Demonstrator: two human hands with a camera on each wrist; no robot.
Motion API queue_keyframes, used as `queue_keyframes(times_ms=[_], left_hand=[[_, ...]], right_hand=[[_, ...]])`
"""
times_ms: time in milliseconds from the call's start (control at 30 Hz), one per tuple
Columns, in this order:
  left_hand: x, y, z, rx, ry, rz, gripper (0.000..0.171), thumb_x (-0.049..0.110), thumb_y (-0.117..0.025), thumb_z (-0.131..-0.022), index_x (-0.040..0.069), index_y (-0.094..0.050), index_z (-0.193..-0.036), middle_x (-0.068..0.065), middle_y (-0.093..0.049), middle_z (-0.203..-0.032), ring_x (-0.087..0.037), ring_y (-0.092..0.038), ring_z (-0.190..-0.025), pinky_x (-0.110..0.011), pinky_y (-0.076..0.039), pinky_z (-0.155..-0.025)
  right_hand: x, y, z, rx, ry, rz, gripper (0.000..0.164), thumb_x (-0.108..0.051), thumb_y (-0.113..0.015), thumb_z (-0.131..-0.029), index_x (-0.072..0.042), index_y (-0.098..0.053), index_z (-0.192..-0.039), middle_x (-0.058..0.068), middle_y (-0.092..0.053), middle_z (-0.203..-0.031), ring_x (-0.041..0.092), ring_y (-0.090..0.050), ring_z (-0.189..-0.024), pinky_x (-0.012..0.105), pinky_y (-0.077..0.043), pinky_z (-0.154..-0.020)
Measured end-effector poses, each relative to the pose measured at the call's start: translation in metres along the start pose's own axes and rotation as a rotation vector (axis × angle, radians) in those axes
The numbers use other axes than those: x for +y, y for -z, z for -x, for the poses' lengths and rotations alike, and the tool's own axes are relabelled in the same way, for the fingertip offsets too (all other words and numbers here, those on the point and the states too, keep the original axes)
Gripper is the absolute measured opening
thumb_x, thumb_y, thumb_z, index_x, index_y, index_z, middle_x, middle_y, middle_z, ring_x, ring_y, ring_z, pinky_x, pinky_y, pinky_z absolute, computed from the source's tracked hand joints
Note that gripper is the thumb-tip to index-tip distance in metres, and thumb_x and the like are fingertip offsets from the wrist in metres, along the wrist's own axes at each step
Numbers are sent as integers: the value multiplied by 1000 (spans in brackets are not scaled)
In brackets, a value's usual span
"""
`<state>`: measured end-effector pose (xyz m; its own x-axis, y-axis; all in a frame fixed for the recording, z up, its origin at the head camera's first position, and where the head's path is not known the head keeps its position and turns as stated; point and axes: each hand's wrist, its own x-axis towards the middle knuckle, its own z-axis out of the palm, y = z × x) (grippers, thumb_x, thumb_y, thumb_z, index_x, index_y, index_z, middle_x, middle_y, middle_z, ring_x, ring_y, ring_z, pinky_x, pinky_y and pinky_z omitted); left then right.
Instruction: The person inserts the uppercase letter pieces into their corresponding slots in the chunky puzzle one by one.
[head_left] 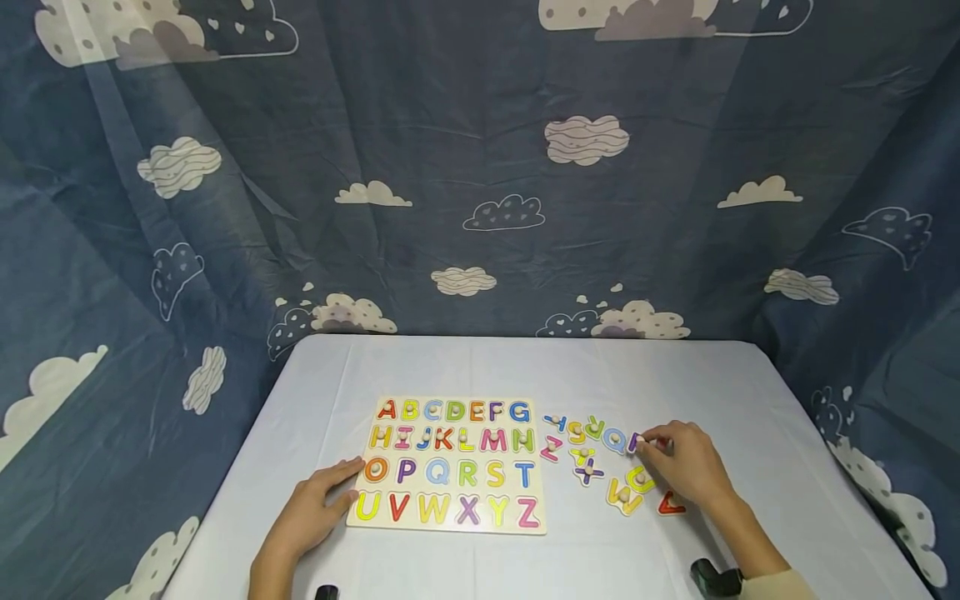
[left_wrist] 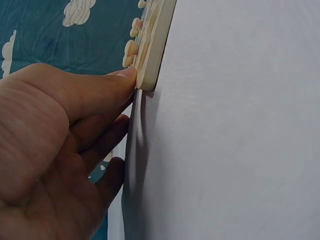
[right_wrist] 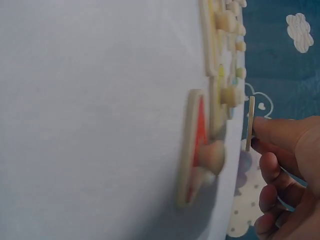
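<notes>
A wooden alphabet puzzle board point(head_left: 450, 530) lies flat on the table. Knobbed letters fill its top two rows, and a knob shows on the orange O point(head_left: 377, 470). My left hand point(head_left: 311, 510) rests at the board's left edge, its thumb and fingertips touching the side. To the right of the board, my right hand point(head_left: 688, 465) pinches a purple letter piece point(head_left: 633, 442) between thumb and fingers. Seen edge-on in the right wrist view, that piece stands off the table; the fingers hide part of its letter in the head view.
Several loose knobbed letters lie right of the board, among them a light blue Q point(head_left: 613, 440), a yellow W point(head_left: 623, 497) and a red V point(head_left: 671, 502). White cloth point(head_left: 420, 567) covers the table. A dark cloud-print curtain point(head_left: 450, 167) hangs behind it.
</notes>
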<state>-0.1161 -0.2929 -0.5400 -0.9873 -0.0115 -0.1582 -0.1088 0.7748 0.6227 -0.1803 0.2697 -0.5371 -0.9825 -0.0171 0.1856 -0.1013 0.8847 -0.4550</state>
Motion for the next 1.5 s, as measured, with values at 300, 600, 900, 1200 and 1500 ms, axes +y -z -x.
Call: queue_keyframes(times_ms=[300,600,900,1200,1500], left_hand=[[0,3,0,0,-6,-5,53,18,-73,-95,22,-61,-146,-8,-54,-155,-40,-44,-147,-70,-33,-117],[-2,1,1,2,-13,-2,52,20,-73,-95,23,-61,-146,-6,-54,-155,-38,-44,-148,-70,-32,-117],[-6,2,0,18,-28,-23,52,22,-71,-97,24,-59,-148,-8,-53,-156,-39,-42,-149,-71,-31,-117],[-6,0,-2,22,-60,-17,53,21,-71,-97,23,-58,-148,-5,-53,-156,-37,-42,-149,-69,-30,-119],[-2,0,-3,31,-54,-36,52,23,-72,-97,25,-59,-147,-4,-54,-155,-39,-44,-147,-67,-35,-116]], right_hand=[[-28,3,-10,12,43,-21,19,-22,-82,-88,-9,-81,-103,-1,-61,-79,22,-49,-82,32,-37,-67],[-68,-15,-21,-15,85,-110,18,-24,-81,-90,-12,-81,-103,-2,-63,-81,22,-51,-85,33,-40,-70],[-129,-55,-26,-59,157,-230,12,-24,-83,-88,-16,-82,-98,-8,-58,-74,17,-49,-81,28,-37,-69],[-194,-83,-27,-112,256,-332,9,-23,-84,-87,-18,-82,-93,-12,-62,-78,17,-51,-82,27,-40,-70],[-234,-113,-23,-183,305,-361,8,-24,-81,-89,-18,-82,-95,-12,-56,-73,11,-50,-78,25,-42,-71]])
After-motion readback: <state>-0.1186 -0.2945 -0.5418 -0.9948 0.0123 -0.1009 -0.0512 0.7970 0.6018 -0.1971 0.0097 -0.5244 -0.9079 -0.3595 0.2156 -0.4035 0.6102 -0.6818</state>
